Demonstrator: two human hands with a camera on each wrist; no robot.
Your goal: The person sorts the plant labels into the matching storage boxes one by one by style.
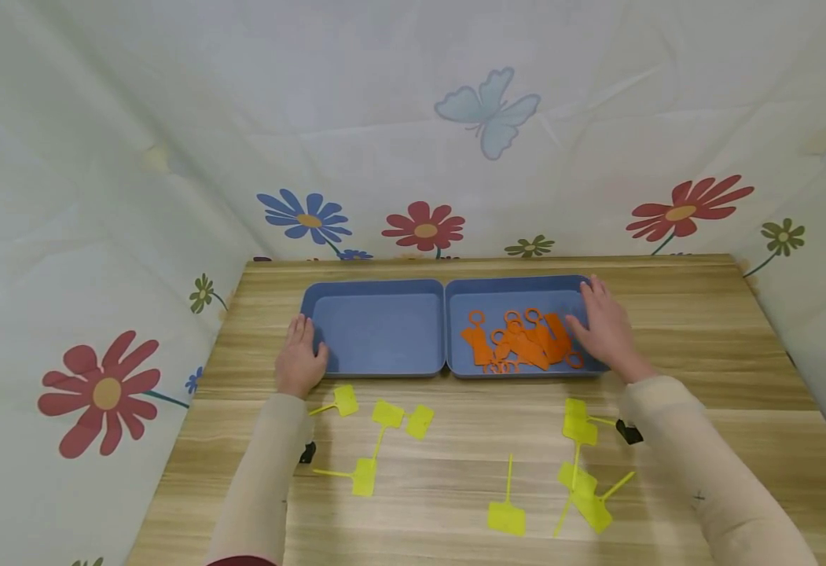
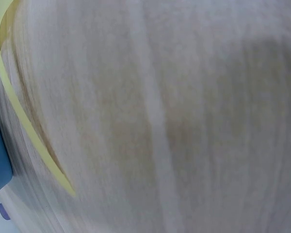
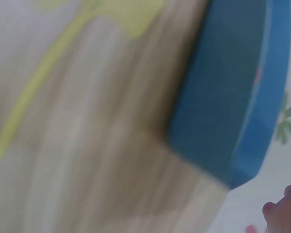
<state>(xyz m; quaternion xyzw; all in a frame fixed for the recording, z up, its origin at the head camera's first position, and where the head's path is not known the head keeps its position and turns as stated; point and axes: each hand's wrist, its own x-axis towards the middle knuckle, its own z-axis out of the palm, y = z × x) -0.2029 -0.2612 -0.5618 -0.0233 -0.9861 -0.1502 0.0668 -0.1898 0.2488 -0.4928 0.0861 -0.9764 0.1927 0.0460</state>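
Two shallow blue trays stand side by side, touching, in the head view. The left tray is bare inside; the right tray holds a pile of orange tags with ring ends. My left hand rests along the left tray's outer end, thumb near its front corner. At the far end of the right tray lies my right hand, fingers extended, thumb reaching over the rim. In the right wrist view only part of the right hand shows, beyond the tray corner.
Several yellow tags with thin tails lie on the wooden table in front of the trays, among them one tag near the middle and a cluster at right. Flower-printed white sheeting stands behind the table and at its sides.
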